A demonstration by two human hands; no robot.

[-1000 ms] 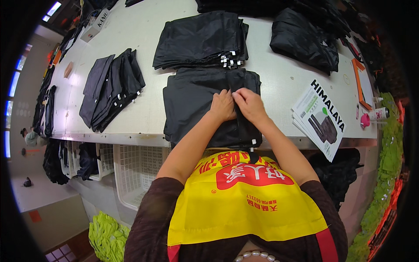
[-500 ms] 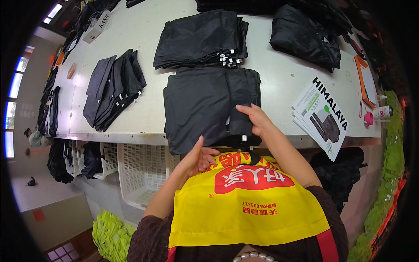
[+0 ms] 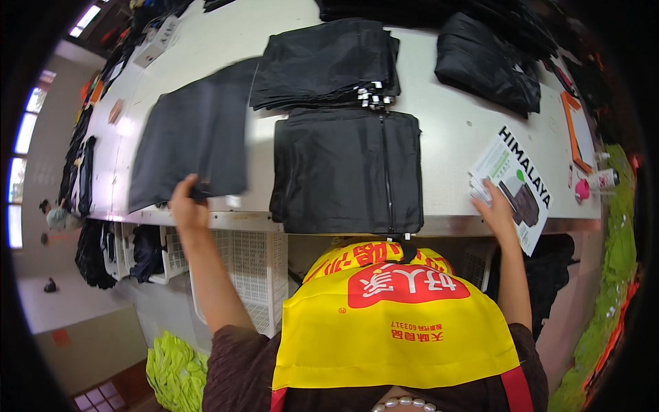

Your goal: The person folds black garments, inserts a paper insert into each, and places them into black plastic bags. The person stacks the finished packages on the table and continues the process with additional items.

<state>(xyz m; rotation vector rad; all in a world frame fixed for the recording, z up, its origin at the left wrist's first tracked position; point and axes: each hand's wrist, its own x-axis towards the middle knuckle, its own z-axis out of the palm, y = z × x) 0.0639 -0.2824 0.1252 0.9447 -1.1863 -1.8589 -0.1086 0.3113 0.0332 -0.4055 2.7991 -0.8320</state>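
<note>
My left hand [image 3: 190, 206] is closed on the near edge of a folded black garment [image 3: 199, 137], slightly blurred, which hangs over the spot of the left pile and hides most of it. In front of me a near stack of folded black garments [image 3: 336, 172] lies at the table edge, a zipper running down its right side. My right hand [image 3: 498, 209] has thumb and fingers apart at the left edge of several printed cards [image 3: 525, 189] with a picture of dark trousers. Whether it grips a card is unclear.
Behind the near stack lies a far stack of black garments [image 3: 322, 62] with white tags. A black bundle [image 3: 487, 65] sits at back right, near an orange-edged board [image 3: 575, 130] and a white bottle [image 3: 604, 180]. White plastic crates [image 3: 257, 275] stand below the table [image 3: 439, 165].
My left hand has moved left and now holds a folded garment over the left pile. My right hand has left the near stack for the cards. The near stack's top looks different.
</note>
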